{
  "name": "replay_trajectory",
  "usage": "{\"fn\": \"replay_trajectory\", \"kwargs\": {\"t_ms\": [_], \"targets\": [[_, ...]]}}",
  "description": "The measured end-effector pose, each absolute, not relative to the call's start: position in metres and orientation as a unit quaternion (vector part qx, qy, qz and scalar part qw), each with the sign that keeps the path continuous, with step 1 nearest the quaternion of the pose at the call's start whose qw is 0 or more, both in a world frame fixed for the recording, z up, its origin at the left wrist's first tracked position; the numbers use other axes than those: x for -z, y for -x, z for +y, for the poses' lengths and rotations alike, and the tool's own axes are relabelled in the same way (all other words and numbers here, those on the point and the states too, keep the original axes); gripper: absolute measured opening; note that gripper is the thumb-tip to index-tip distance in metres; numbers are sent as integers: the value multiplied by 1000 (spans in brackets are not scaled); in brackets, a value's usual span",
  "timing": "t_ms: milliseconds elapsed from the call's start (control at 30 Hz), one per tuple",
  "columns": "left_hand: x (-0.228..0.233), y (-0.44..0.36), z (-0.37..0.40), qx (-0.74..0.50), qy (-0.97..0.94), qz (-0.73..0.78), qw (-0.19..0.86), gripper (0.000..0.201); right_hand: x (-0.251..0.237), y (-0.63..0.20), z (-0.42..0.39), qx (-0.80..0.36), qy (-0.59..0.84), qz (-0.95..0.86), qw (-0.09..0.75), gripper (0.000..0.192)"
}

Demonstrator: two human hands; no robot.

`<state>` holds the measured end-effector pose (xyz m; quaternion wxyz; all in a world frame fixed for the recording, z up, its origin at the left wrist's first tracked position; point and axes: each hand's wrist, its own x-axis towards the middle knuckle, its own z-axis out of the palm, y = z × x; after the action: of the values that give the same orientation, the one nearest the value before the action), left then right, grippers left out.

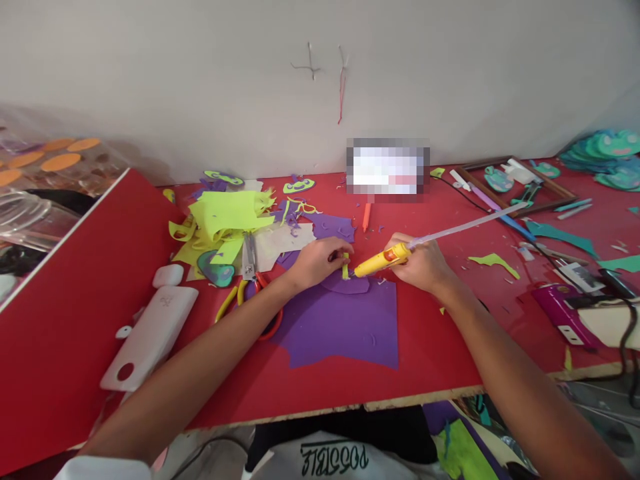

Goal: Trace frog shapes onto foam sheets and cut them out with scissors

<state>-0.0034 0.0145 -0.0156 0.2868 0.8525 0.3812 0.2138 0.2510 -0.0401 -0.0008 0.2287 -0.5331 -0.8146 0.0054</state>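
At the centre of the frame the right hand (423, 263) grips a yellow glue gun (383, 260), its nozzle touching a small yellow-green strip (345, 265) pinched in the left hand (317, 261) above a purple foam sheet (345, 323). Scissors (250, 267) lie just left. The shirt (335, 460) at the bottom edge reads "POSSIBLE", seen upside down.

You face a plain pale wall (200, 80) in soft, even light; below it a red surface (440, 347) runs wall to wall.
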Motion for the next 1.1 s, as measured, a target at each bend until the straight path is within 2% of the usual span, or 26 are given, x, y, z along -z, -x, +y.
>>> {"fn": "replay_trajectory", "kwargs": {"t_ms": [133,333,533,700,833,933,1100], "targets": [[16,4,15,-216,-851,380,290,19,0,-249,-41,-25,525,-808,266,11],[15,3,15,-210,-855,382,281,18,1,-246,-41,-19,535,-822,196,8],[15,4,15,-211,-852,383,288,19,1,-249,-41,0,541,-810,228,8],[15,3,15,-207,-854,384,284,19,3,-248,-40,-5,542,-816,200,7],[14,3,15,-207,-857,378,282,18,5,-252,-38,18,553,-805,215,4],[15,3,15,-211,-855,379,285,18,4,-251,-39,8,555,-800,227,6],[16,4,16,-211,-856,375,285,19,1,-246,-39,-5,536,-821,199,9]]}}
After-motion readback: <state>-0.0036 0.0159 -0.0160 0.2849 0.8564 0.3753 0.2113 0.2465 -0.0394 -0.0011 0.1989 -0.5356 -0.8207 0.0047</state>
